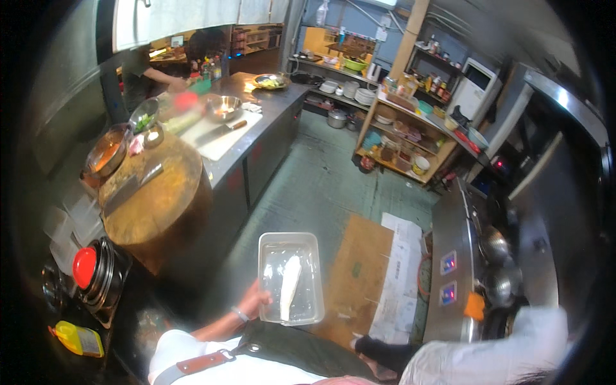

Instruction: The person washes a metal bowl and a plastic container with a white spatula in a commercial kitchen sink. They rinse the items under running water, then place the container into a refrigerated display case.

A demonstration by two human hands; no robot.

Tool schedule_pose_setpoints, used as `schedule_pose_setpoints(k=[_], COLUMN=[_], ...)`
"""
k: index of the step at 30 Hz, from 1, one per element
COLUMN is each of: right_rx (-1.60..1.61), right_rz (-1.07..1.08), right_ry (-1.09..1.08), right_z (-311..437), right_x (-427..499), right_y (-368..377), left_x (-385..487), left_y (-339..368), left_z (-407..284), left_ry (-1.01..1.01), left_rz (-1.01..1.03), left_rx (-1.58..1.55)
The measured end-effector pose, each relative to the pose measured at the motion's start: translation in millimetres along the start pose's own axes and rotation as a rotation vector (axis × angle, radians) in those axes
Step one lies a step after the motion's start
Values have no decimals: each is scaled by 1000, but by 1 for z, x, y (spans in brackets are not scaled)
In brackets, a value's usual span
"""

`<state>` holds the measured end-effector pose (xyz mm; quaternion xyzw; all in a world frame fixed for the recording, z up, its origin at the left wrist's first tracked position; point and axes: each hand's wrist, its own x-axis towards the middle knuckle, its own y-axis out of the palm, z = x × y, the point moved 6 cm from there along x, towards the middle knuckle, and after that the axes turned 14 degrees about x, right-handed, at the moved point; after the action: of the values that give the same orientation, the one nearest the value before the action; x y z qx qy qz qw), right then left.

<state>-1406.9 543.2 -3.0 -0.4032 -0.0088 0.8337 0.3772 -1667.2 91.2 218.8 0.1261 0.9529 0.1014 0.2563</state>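
Note:
My left hand (258,299) grips the left rim of a clear plastic container (314,279), held in front of my dark apron. A long white item (291,284), perhaps a peeled root vegetable or a fish, lies in it. My right hand is out of view. Left of the container, a cleaver (126,192) rests on a thick round wooden chopping block (159,211). Behind that, a knife with a wooden handle (238,125) lies on a white cutting board (216,148), near a steel bowl (224,108).
A steel counter (288,98) runs along the left. Cardboard (358,269) covers part of the green floor. At the right are a stove front (447,240) with woks and a person in a white shirt (481,356). Another person's arm (163,78) reaches over the far counter.

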Motion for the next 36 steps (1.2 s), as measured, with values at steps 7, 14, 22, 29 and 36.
schedule_pose_setpoints(k=[7,14,22,29,36], right_rx=[432,8,-287,-8,465], right_rz=[349,349,75,-93,152], right_ry=[-563,-717,164,221,-418], right_z=[423,483,401,582,1053], right_x=[176,325,388,554,795], right_y=[211,291,254,273,457], left_x=[172,394,622,845,1040], left_y=[4,-8,23,73,111], left_z=[-116,-216,-332,-395,-500], left_ry=[156,138,40,-144,-57], left_rz=[-22,-63,-172,-166,-251], left_rx=[-55,-53,-174,-321,-323])
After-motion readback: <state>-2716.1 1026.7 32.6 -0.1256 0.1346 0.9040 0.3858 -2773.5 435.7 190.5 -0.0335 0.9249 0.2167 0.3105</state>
